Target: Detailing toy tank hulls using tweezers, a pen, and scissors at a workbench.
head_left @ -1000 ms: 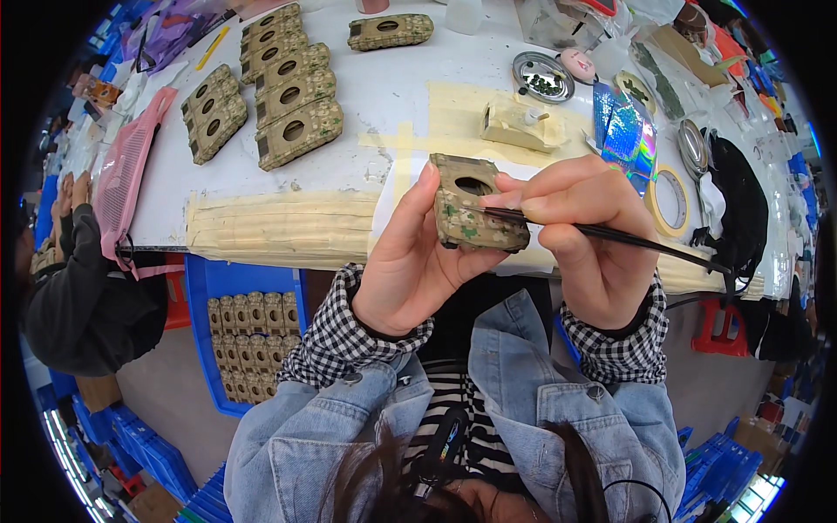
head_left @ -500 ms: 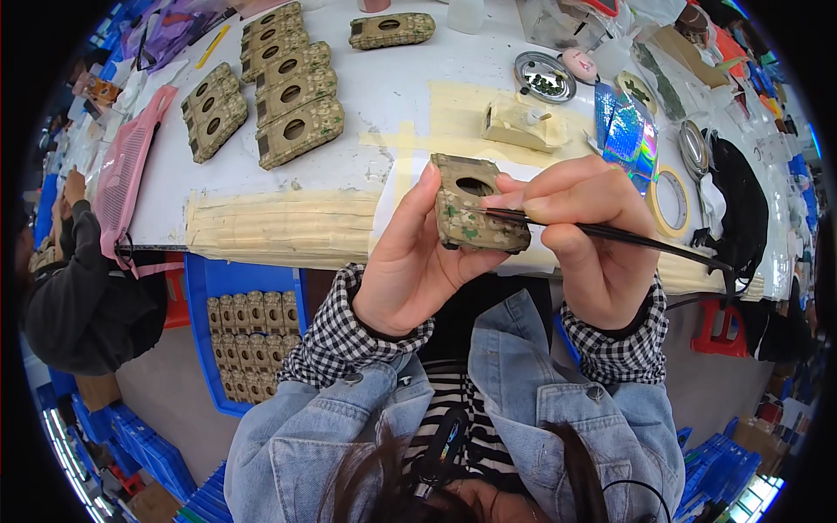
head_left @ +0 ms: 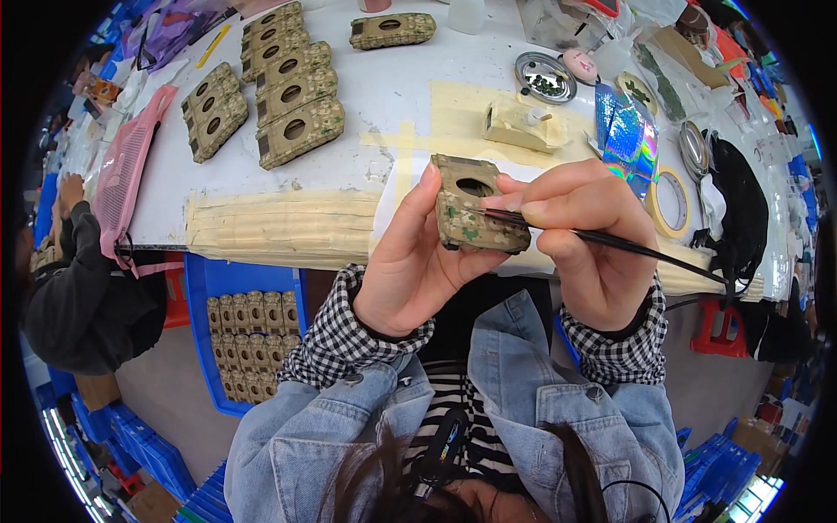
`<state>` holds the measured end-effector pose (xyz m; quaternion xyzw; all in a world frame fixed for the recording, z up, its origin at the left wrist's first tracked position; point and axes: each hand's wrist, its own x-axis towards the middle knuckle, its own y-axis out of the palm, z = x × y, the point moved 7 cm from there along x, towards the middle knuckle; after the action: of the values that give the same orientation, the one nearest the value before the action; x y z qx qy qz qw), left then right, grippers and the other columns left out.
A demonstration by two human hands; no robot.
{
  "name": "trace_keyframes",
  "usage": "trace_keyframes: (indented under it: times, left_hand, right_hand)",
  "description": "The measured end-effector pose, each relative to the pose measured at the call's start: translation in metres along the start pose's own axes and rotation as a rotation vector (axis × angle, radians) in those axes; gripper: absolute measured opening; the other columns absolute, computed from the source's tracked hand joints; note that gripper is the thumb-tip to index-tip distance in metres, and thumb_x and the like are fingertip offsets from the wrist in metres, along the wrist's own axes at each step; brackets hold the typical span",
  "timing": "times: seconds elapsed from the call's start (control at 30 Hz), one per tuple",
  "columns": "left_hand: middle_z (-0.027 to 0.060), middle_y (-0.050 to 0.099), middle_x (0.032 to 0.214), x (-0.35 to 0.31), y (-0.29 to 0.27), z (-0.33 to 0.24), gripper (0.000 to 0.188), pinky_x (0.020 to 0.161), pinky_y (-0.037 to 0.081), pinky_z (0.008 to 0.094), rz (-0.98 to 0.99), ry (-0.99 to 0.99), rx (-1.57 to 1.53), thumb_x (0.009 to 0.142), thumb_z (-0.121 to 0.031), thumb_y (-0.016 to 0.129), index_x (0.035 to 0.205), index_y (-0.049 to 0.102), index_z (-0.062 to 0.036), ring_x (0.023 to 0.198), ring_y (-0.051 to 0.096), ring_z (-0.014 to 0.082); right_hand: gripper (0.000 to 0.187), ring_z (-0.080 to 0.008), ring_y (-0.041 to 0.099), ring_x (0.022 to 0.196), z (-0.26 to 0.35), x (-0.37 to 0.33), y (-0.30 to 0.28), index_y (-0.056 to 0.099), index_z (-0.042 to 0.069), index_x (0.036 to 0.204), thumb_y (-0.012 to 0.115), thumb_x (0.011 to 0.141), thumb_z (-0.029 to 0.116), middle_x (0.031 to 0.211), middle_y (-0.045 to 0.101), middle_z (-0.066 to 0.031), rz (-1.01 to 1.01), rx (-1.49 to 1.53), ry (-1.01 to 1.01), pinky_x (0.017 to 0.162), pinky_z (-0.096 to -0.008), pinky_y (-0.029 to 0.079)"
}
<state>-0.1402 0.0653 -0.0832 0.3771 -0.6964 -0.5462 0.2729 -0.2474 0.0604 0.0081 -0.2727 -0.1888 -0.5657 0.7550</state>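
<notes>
While the white worktable (head_left: pixel 384 91) and the blue bin (head_left: pixel 199 315) lie as before, the left hand (head_left: pixel 401 270) stays clamped, thumb and fingers, around a camouflage toy tank hull (head_left: pixel 466 228), raised at the table's near edge. The right hand (head_left: pixel 593 205) keeps its pinch on black tweezers (head_left: pixel 628 245), whose rear end now sits slightly lower; their tips remain just beside the hull's round opening, though whether they touch I cannot tell.
</notes>
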Motion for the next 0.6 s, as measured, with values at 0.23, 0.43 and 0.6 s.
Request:
trace_keyframes:
  times: [0.23, 0.43, 0.6]
  left_hand:
    - [0.0107, 0.053, 0.12, 0.0002, 0.0007, -0.0002, 0.051, 0.087, 0.053, 0.032, 0.013, 0.001, -0.002, 0.098, -0.043, 0.028, 0.13, 0.039, -0.0045, 0.107, 0.057, 0.019]
    - [0.0112, 0.054, 0.12, 0.0, 0.001, 0.0005, 0.052, 0.087, 0.053, 0.0319, 0.014, -0.007, 0.002, 0.098, -0.043, 0.028, 0.13, 0.038, -0.0039, 0.106, 0.057, 0.0194]
    - [0.0112, 0.054, 0.12, 0.0, 0.0004, 0.0008, 0.052, 0.087, 0.053, 0.0319, 0.012, -0.012, -0.014, 0.098, -0.044, 0.028, 0.129, 0.039, -0.0035, 0.106, 0.058, 0.0197]
  right_hand:
    - [0.014, -0.0267, 0.062, 0.083, 0.0, 0.0004, 0.0005, 0.062, 0.0, 0.085, 0.07, 0.076, 0.006, 0.085, 0.065, -0.0111, 0.003, -0.008, -0.006, 0.075, -0.0331, 0.049]
    - [0.014, -0.0263, 0.061, 0.084, -0.0017, -0.0019, -0.0009, 0.061, -0.001, 0.086, 0.069, 0.077, 0.006, 0.086, 0.065, -0.0116, -0.022, 0.032, 0.015, 0.075, -0.0329, 0.049]
    - [0.014, -0.0262, 0.061, 0.084, -0.0012, -0.0023, -0.0013, 0.061, -0.002, 0.087, 0.068, 0.077, 0.005, 0.087, 0.065, -0.0121, -0.008, 0.006, -0.003, 0.075, -0.033, 0.049]
